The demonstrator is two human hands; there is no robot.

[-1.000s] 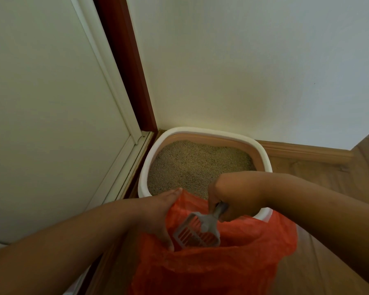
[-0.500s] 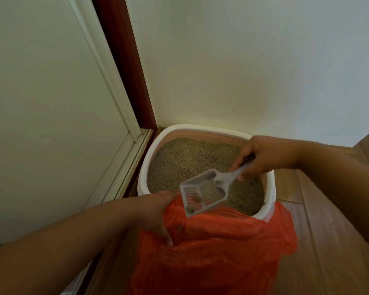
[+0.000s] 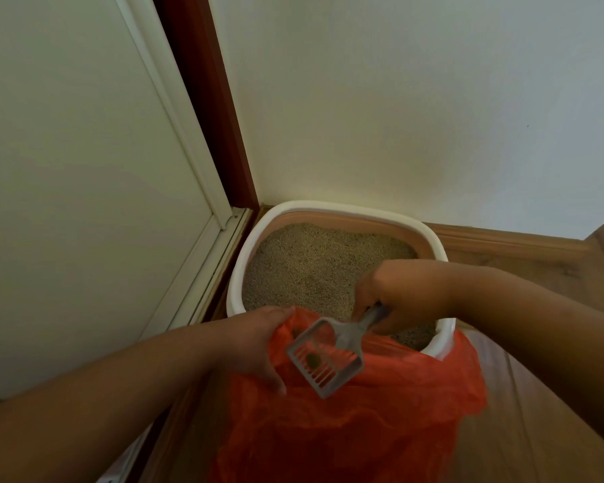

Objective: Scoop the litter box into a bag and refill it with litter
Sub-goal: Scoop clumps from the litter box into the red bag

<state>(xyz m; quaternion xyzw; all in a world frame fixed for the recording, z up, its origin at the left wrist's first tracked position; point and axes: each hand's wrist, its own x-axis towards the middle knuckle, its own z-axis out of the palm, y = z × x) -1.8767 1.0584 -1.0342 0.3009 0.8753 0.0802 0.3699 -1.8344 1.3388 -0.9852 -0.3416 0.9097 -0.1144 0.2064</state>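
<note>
- Right hand (image 3: 403, 296): I read the fingers as curled around the handle of the grey scoop (image 3: 328, 355), fist over the near right part of the litter box (image 3: 328, 209).
- Scoop axis: from that hand the slotted head runs toward 7 o'clock, handle at 1 o'clock; the head hangs over the open mouth of the orange bag (image 3: 363, 413).
- Load: one small dark clump (image 3: 312, 360) rests on the slots; I judge a tilt of the head would drop it into the bag.
- Left hand (image 3: 258, 346): grips the bag's rim at 9 o'clock of the scoop head, thumb outside; it lies nearer the head than the right hand does.
- Bag: draped against the box's near wall, touching the white rim.
- Litter (image 3: 314, 270): fills the box at 12 o'clock from both hands; refilling not yet begun, in my judgement.
</note>
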